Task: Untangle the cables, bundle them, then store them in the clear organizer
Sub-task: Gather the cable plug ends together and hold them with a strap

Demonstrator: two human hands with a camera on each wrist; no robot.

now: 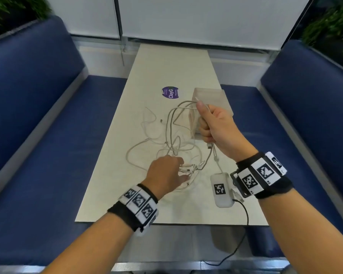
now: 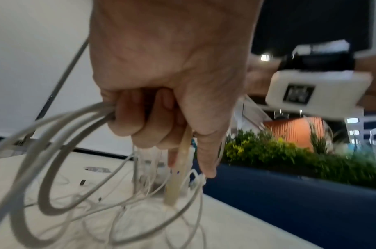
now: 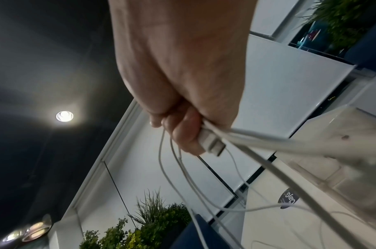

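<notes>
A tangle of white cables [image 1: 172,135] lies on the middle of the pale table [image 1: 166,66]. My right hand [image 1: 208,123] is raised above it as a fist and grips several cable strands, thumb on top. In the right wrist view that right hand [image 3: 182,131] holds the strands, with a USB plug [image 3: 212,144] at the fingers. My left hand [image 1: 166,173] is low over the table's near part. In the left wrist view its fingers [image 2: 140,121] curl round thick cable loops [image 2: 44,168]. The clear organizer [image 1: 216,97] stands just behind my right hand.
A white box with a black-and-white marker [image 1: 221,190] lies at the near right of the table, and a black lead [image 1: 244,214] runs from it over the edge. A purple sticker [image 1: 170,92] is left of the organizer. Blue benches [image 1: 48,135] flank both sides.
</notes>
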